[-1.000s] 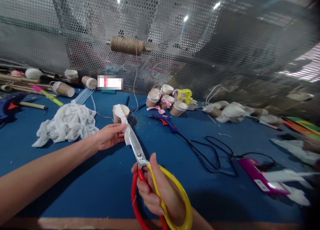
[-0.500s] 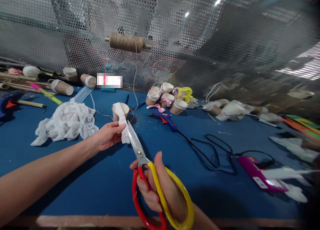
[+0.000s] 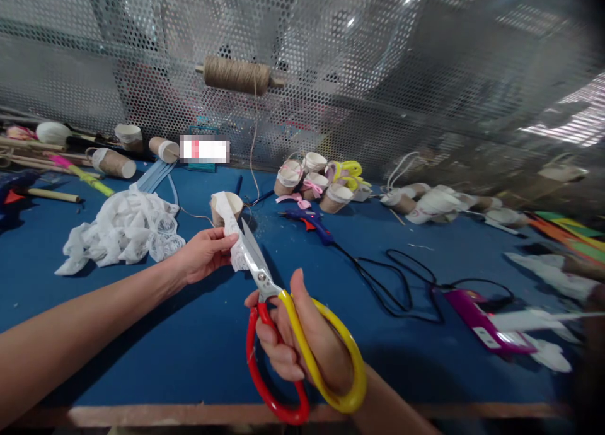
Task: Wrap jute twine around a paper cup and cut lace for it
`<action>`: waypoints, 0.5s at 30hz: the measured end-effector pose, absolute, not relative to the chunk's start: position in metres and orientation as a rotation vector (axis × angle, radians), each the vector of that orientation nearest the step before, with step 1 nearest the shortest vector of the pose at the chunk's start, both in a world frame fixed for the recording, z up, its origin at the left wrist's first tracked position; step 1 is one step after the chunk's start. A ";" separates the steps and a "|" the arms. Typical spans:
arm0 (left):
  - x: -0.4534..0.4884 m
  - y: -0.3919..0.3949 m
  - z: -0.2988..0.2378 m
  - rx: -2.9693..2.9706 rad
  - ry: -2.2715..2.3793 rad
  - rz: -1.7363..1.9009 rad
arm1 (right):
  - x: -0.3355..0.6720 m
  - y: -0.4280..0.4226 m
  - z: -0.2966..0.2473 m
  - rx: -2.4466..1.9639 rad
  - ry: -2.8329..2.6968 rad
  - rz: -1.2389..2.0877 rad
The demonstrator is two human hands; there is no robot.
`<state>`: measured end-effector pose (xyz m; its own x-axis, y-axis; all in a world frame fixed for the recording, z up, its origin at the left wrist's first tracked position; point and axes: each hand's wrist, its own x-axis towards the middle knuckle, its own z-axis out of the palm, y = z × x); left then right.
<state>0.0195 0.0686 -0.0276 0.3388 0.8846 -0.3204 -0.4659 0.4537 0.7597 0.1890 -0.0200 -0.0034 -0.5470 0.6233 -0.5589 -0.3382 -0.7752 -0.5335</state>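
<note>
My left hand (image 3: 204, 253) pinches a strip of white lace (image 3: 235, 243) that runs up to a small paper cup (image 3: 225, 207) on the blue table. My right hand (image 3: 297, 340) grips a pair of scissors (image 3: 278, 321) with one red and one yellow handle. The blades lie against the lace, just right of my left fingertips. A thin twine line hangs from a jute spool (image 3: 236, 75) mounted on the mesh wall down to the cup area.
A heap of white lace (image 3: 123, 230) lies at left. A blue glue gun (image 3: 309, 222) with a black cord (image 3: 392, 284) lies mid-table. Decorated cups (image 3: 316, 183) stand behind it. A purple tool (image 3: 477, 318) sits at right. Paper tubes (image 3: 113, 162) line the back left. Table front edge (image 3: 165, 415) is close.
The scissor blades have closed further onto the lace strip, and both hands have risen slightly. The view has shifted a little.
</note>
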 end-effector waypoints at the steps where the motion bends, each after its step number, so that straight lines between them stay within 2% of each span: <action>1: 0.019 0.069 -0.028 0.617 0.804 0.955 | 0.189 -0.019 -0.002 -1.033 -0.498 2.308; 15: 0.019 0.070 -0.029 0.625 0.763 0.962 | 0.183 -0.012 0.002 -1.092 -0.495 2.321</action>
<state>0.0192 0.0699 -0.0295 0.3583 0.8881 -0.2880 -0.4821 0.4401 0.7576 0.1834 -0.0122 0.0024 -0.5380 0.5959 -0.5962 -0.3008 -0.7964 -0.5246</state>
